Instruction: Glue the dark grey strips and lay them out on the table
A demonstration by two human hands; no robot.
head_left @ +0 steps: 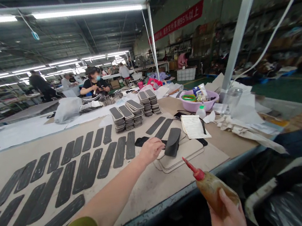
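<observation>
My left hand [152,150] reaches over the table with its fingers pinched together at the edge of a curled dark grey strip [173,141]. Under that strip lie flat beige rounded pads [182,156]. In front of the table edge, my right hand [227,216] is wrapped around a squeeze bottle [216,190] of brownish liquid. Its red nozzle [194,169] tilts up and to the left. Rows of dark rounded strips [66,183] with shiny streaks on top cover the table to the left of my hands.
Stacks of dark-topped pads [128,116] stand towards the back of the table [142,199]. A notebook [193,126], a small green-capped bottle [201,111] and a purple basin [200,103] are at the right. A metal post [238,36] rises there. A co-worker [93,82] sits across.
</observation>
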